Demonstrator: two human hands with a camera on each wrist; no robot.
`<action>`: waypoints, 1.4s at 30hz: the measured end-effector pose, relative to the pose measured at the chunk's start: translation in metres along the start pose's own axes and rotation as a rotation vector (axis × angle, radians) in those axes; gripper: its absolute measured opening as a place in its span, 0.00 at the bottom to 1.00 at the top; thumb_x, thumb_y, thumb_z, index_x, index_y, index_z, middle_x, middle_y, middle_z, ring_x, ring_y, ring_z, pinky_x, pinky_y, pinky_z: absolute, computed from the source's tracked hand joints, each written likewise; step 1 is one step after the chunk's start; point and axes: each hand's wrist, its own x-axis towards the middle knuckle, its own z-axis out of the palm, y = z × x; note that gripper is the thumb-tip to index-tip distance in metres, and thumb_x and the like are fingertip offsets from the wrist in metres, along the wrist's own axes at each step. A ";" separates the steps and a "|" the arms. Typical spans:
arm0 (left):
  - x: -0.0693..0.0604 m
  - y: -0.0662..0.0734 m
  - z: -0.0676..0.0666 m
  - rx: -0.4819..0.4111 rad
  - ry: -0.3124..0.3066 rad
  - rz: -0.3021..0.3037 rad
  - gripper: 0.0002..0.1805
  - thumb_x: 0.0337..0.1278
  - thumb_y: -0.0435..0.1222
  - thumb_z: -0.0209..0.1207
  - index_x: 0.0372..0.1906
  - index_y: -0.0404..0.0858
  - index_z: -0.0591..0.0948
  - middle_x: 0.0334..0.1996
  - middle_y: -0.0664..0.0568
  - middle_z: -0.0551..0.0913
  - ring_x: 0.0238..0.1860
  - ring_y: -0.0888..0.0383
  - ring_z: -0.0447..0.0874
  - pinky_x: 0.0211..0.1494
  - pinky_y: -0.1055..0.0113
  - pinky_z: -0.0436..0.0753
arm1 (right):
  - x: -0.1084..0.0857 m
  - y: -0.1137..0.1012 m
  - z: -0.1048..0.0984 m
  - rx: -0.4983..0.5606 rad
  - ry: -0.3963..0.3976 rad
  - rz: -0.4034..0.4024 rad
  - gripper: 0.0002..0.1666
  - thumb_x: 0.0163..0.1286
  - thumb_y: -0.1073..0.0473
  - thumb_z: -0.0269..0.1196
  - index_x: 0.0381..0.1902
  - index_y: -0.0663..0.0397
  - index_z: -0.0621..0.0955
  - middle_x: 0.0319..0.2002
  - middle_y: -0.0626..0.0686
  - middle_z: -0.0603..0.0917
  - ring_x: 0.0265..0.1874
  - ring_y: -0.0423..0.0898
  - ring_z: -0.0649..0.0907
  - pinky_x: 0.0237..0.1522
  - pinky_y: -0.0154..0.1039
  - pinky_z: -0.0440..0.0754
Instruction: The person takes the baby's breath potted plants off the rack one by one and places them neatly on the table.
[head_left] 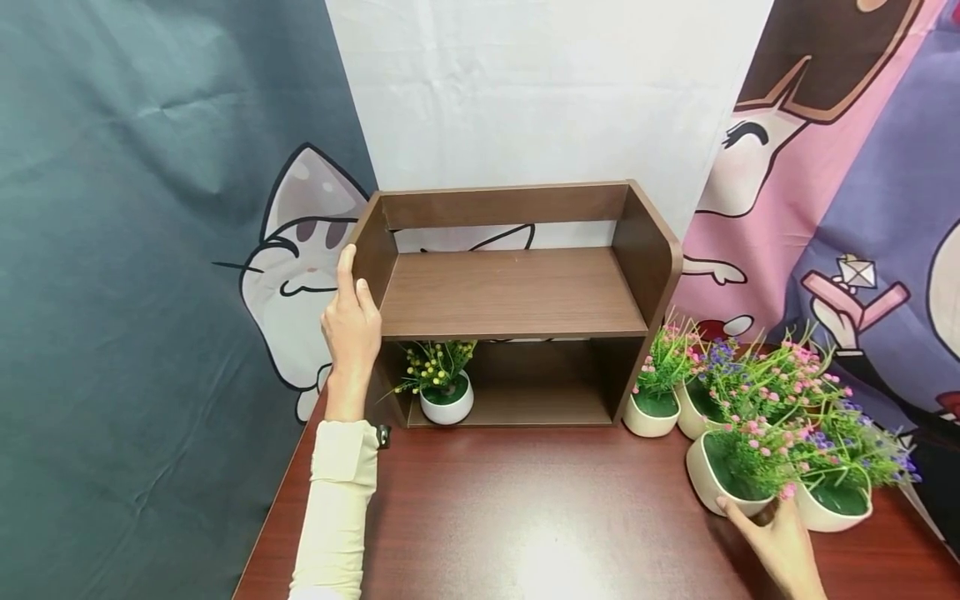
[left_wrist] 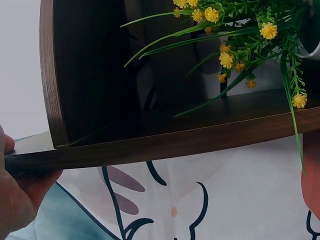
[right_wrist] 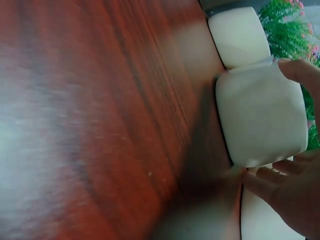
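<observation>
My left hand (head_left: 351, 329) grips the front edge of the left side panel of a brown two-tier wooden shelf (head_left: 517, 287). In the left wrist view, fingers (left_wrist: 30, 200) lie on both faces of that panel. At lower right, my right hand (head_left: 780, 542) holds a white pot (head_left: 723, 479) of pink flowers, with the thumb on one side and the fingers on the other. The right wrist view shows the pot's pale wall (right_wrist: 262, 115) between thumb and fingers. A white pot of yellow flowers (head_left: 447, 404) stands at the left of the lower tier.
Right of the shelf, several more potted plants crowd together, among them a small pink-flowered pot (head_left: 651, 417) by the side panel and a purple-flowered pot (head_left: 836, 508). All stand on a glossy reddish-brown table (head_left: 525, 500). Printed cloth (head_left: 187, 250) hangs behind.
</observation>
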 end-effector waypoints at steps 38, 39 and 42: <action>0.003 0.001 0.000 -0.022 0.031 0.022 0.24 0.70 0.39 0.42 0.68 0.54 0.63 0.20 0.39 0.75 0.13 0.45 0.64 0.20 0.52 0.62 | -0.034 -0.192 0.153 0.284 -0.298 -0.337 0.49 0.48 0.48 0.73 0.63 0.63 0.65 0.54 0.62 0.75 0.51 0.59 0.76 0.48 0.53 0.73; 0.002 0.001 0.000 -0.017 0.033 0.023 0.23 0.70 0.38 0.42 0.68 0.54 0.63 0.22 0.39 0.77 0.13 0.45 0.65 0.20 0.52 0.63 | -0.030 -0.196 0.159 0.289 -0.320 -0.347 0.50 0.49 0.47 0.72 0.64 0.62 0.65 0.55 0.63 0.74 0.52 0.59 0.76 0.50 0.53 0.72; -0.001 -0.001 0.001 -0.013 0.031 0.021 0.23 0.70 0.39 0.42 0.68 0.54 0.63 0.21 0.39 0.76 0.13 0.45 0.64 0.19 0.53 0.62 | -0.018 -0.209 0.176 0.283 -0.368 -0.369 0.52 0.49 0.44 0.71 0.65 0.62 0.63 0.58 0.64 0.72 0.55 0.60 0.74 0.53 0.55 0.69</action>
